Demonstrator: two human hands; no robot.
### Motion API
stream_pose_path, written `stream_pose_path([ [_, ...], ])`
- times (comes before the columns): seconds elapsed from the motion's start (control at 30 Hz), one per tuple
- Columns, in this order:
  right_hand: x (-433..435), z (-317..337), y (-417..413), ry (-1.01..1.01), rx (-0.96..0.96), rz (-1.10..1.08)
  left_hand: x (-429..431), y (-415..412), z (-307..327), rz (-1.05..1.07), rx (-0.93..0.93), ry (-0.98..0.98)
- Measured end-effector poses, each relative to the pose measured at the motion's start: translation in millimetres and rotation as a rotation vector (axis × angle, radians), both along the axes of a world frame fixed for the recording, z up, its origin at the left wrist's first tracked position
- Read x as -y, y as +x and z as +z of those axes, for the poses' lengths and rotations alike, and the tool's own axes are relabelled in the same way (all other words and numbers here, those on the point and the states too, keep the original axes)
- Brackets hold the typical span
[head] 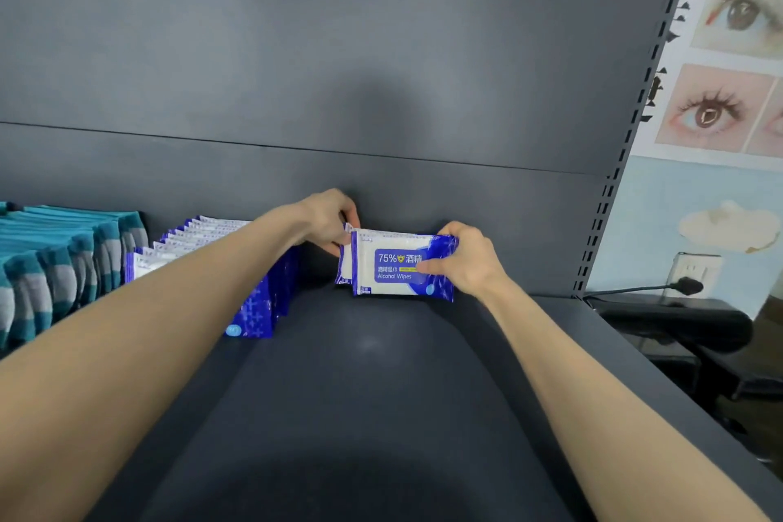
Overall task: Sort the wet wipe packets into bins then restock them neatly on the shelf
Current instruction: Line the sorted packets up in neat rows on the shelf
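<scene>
Two or three blue-and-white alcohol wipe packets [392, 263] stand upright at the back of the dark shelf [364, 373], close to the back panel. My left hand [328, 220] grips their left end from behind. Their right end is pinched in my right hand [464, 261], thumb across the front label. To the left, a row of several identical blue-and-white packets [258, 305] stands on edge, partly hidden by my left forearm. Further left is a row of teal-and-grey packets [63, 267].
The shelf's dark back panel [339, 76] rises behind the packets. A slotted metal upright [627, 148] marks the shelf's right end. Beyond it are a wall with eye posters [720, 106], a socket with a plugged cable [688, 284] and a black chair [686, 326].
</scene>
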State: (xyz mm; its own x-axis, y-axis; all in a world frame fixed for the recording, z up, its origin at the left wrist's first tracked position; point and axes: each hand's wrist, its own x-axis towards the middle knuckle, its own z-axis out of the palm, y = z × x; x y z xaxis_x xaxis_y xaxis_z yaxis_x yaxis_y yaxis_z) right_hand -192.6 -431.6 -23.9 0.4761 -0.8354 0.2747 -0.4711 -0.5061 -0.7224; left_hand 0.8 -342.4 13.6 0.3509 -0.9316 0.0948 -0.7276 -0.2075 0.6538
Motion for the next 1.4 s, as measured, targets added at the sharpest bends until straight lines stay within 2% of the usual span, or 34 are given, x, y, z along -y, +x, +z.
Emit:
stream_pose_path([
  [0.2, -5, -9, 9, -0.006, -0.037, -0.026, -8, 2, 1, -0.049, 0.306, 0.212],
  [0.5, -20, -18, 20, -0.127, -0.032, 0.015, -9, -11, -15, 0.013, 0.590, 0.069],
  [0.73, -21, -19, 17, -0.217, -0.176, 0.055, -16, -15, -17, 0.055, 0.796, 0.049],
  [0.97, -22, -18, 18, -0.266, -0.203, 0.019, -19, -18, -19, 0.032, 0.805, 0.033],
  [1.17, -21, -19, 19, -0.308, -0.281, -0.014, -22, -24, -24, 0.088, 0.973, 0.048],
  [1.4, -30, 11, 6, -0.330, -0.298, -0.046, -45, -37, -2, 0.081, 0.916, 0.031],
])
